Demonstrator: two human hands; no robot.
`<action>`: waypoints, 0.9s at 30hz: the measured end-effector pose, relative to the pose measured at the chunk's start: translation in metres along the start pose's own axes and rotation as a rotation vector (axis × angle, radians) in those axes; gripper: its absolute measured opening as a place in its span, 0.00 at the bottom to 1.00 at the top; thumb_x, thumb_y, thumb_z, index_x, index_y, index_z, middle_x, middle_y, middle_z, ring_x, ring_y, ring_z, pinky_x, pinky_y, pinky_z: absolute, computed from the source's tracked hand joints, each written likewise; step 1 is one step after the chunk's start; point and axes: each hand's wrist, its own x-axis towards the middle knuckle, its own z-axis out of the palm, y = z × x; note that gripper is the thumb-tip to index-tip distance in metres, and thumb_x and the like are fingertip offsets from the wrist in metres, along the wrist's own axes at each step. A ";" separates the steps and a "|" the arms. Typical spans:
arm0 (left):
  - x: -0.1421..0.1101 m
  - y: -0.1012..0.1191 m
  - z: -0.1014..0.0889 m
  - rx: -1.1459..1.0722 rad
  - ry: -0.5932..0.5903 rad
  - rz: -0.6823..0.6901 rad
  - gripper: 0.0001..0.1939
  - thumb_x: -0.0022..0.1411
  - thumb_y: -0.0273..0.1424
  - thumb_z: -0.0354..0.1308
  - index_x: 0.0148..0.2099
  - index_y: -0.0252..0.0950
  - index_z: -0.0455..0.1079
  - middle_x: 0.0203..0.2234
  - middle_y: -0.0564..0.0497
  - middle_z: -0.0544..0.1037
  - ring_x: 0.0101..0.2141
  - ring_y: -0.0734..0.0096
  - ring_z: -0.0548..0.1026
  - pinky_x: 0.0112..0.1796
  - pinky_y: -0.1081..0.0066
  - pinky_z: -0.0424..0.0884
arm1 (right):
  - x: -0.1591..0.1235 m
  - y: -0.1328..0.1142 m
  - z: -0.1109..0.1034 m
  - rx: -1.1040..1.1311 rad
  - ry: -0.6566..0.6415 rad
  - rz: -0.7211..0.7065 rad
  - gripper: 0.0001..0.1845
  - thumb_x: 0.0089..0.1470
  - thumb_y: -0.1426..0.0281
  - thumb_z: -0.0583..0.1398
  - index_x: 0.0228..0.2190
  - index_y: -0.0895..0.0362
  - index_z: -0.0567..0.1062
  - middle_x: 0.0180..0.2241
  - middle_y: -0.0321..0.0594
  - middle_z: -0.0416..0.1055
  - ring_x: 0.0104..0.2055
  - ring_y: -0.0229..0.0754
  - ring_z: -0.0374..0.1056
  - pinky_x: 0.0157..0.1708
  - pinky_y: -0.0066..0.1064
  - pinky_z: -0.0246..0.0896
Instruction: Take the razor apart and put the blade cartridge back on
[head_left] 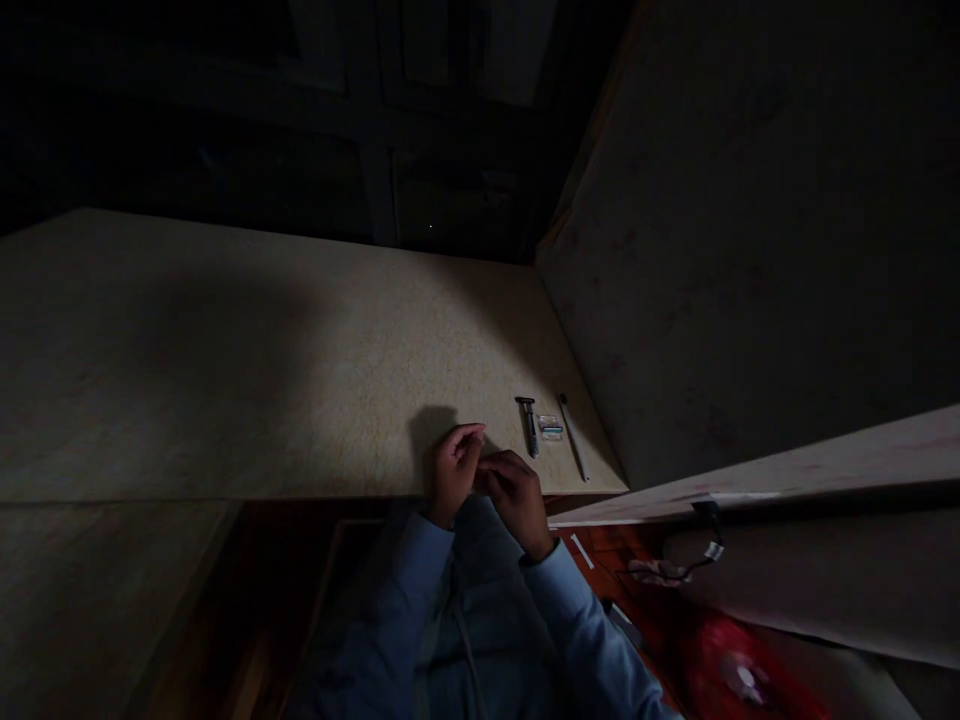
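Note:
My left hand (454, 470) is raised at the front edge of the table, fingers bent and thumb drawn in to the fingertips. Close against it on the right is my right hand (517, 492), its fingers curled in a pinch. Whatever lies between the fingers is too small and dark to make out. Just right of the hands, a razor (530, 425) lies on the tabletop with its head pointing away from me. Beside it sits a small clear case (551, 428) with a blue-and-dark piece inside. Farther right a toothbrush (575, 440) lies slanted, its dark bristles at the far end.
The pale tabletop (300, 350) meets a wall (750, 250) on the right and a dark window (375, 150) at the back. Below right, a black cable (709, 555), a white strip (582, 551) and a red bag (727, 650) are near the reddish floor.

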 end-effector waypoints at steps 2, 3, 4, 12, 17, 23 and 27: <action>-0.004 0.002 -0.017 0.014 0.054 0.005 0.12 0.62 0.35 0.58 0.43 0.34 0.76 0.39 0.43 0.83 0.38 0.66 0.81 0.39 0.69 0.77 | 0.005 -0.004 0.011 0.022 -0.043 -0.024 0.10 0.60 0.74 0.59 0.36 0.54 0.81 0.36 0.43 0.76 0.40 0.43 0.73 0.42 0.34 0.70; -0.005 0.003 -0.026 0.032 0.086 0.012 0.12 0.62 0.35 0.58 0.43 0.34 0.76 0.38 0.43 0.83 0.37 0.66 0.81 0.39 0.69 0.77 | 0.007 -0.005 0.017 0.031 -0.065 -0.039 0.10 0.61 0.74 0.59 0.36 0.54 0.81 0.36 0.43 0.76 0.40 0.43 0.73 0.42 0.34 0.70; -0.005 0.003 -0.035 0.053 0.118 0.019 0.12 0.62 0.36 0.58 0.43 0.34 0.76 0.38 0.44 0.83 0.36 0.66 0.81 0.38 0.69 0.77 | 0.010 -0.007 0.023 0.037 -0.084 -0.053 0.10 0.61 0.73 0.59 0.36 0.53 0.81 0.36 0.42 0.77 0.40 0.43 0.74 0.42 0.34 0.70; -0.007 0.005 -0.076 0.121 0.137 0.007 0.13 0.64 0.35 0.56 0.45 0.34 0.75 0.32 0.46 0.82 0.30 0.69 0.79 0.31 0.71 0.76 | 0.023 -0.002 0.056 -0.122 -0.095 -0.114 0.11 0.61 0.72 0.58 0.36 0.53 0.82 0.35 0.42 0.78 0.38 0.43 0.74 0.40 0.32 0.70; -0.016 0.005 -0.071 0.384 0.046 0.214 0.11 0.67 0.31 0.53 0.44 0.37 0.77 0.39 0.45 0.82 0.41 0.64 0.79 0.44 0.65 0.76 | 0.016 0.003 0.060 -0.289 -0.071 -0.216 0.12 0.61 0.73 0.57 0.37 0.54 0.82 0.34 0.43 0.76 0.37 0.45 0.72 0.38 0.33 0.69; -0.019 0.004 -0.074 0.472 0.017 0.268 0.12 0.69 0.31 0.52 0.46 0.38 0.77 0.38 0.46 0.82 0.41 0.64 0.79 0.42 0.66 0.76 | 0.014 0.004 0.061 -0.336 -0.076 -0.247 0.11 0.62 0.73 0.57 0.37 0.55 0.81 0.35 0.45 0.76 0.38 0.46 0.72 0.39 0.34 0.69; -0.019 0.004 -0.074 0.480 0.032 0.274 0.12 0.69 0.31 0.52 0.45 0.38 0.77 0.37 0.47 0.81 0.40 0.65 0.79 0.42 0.66 0.76 | 0.014 0.005 0.061 -0.330 -0.075 -0.256 0.11 0.61 0.73 0.57 0.37 0.55 0.81 0.35 0.44 0.76 0.38 0.46 0.72 0.39 0.34 0.70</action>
